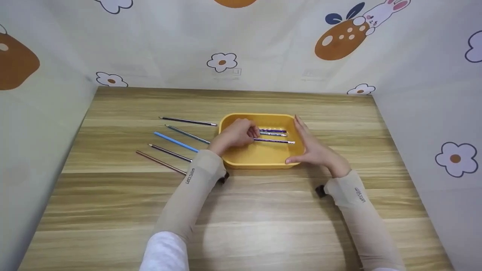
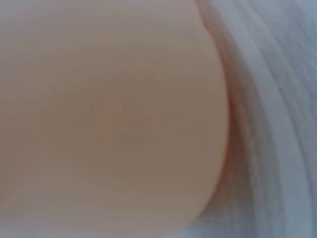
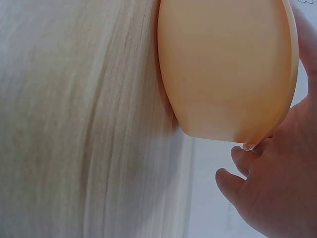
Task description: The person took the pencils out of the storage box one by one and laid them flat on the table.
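Observation:
In the head view a yellow plastic container [image 1: 263, 165] stands on the table. My left hand [image 1: 241, 132] reaches inside it, fingers curled, and pinches a dark patterned pencil [image 1: 274, 140] with a white eraser end pointing right. Behind that pencil lie a purple pencil [image 1: 276, 131] and a silvery-teal pencil [image 1: 273, 134] in the container. My right hand [image 1: 315, 150] grips the container's right end, thumb at the front corner and fingers along the far side. The right wrist view shows that hand [image 3: 280, 183] at the rim of the container [image 3: 228, 74]. A blurred tan surface fills most of the left wrist view.
Left of the container, several pencils lie fanned out on the wooden table [image 1: 113, 203]: a dark pencil [image 1: 188, 121], a teal pencil [image 1: 186, 133], a blue pencil [image 1: 175, 141], a dark brown pencil [image 1: 169, 152] and a reddish pencil [image 1: 160, 162]. Patterned curtains [image 1: 180, 41] surround the table.

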Tool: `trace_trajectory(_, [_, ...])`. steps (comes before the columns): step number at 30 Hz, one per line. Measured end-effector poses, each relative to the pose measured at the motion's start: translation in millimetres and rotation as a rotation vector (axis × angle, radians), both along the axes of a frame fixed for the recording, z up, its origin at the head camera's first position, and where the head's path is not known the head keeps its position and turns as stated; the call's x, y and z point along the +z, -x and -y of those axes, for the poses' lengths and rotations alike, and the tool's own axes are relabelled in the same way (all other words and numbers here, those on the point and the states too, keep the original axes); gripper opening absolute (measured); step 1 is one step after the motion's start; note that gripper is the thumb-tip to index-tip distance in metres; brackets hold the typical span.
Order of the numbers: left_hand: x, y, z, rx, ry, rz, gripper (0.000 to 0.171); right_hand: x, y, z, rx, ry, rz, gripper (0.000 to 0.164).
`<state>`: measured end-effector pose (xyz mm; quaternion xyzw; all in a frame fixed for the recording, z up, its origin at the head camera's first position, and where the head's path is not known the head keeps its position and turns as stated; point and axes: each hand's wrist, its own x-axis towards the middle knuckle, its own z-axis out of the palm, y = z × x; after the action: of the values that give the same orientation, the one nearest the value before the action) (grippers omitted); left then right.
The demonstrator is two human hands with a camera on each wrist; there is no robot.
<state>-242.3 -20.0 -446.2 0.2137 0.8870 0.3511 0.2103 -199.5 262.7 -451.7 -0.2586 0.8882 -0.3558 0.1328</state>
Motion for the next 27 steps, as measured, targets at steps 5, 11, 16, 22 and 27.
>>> trace_trajectory(5, [7.9, -2.5, 1, -0.001, -0.080, 0.017, 0.018, 1.7, -1.5, 1, 0.002, -0.004, 0.003, 0.132])
trace_trajectory(11, [19.0, -6.6, 4, -0.037, -0.161, -0.022, 0.020, 1.4, -1.5, 1, -0.005, 0.000, 0.014, 0.129])
trace_trajectory(16, [29.9, -12.5, 6, -0.029, -0.158, -0.027, 0.018, 0.7, -2.0, 0, -0.016, 0.005, 0.020, 0.128])
trace_trajectory(22, [40.3, -17.6, 10, -0.021, -0.164, -0.016, 0.017, 0.8, -1.7, 0, -0.018, 0.002, 0.037, 0.131])
trace_trajectory(27, [49.4, -22.9, 17, -0.029, -0.213, -0.001, 0.017, 0.4, -1.1, 0, -0.029, -0.007, 0.043, 0.132])
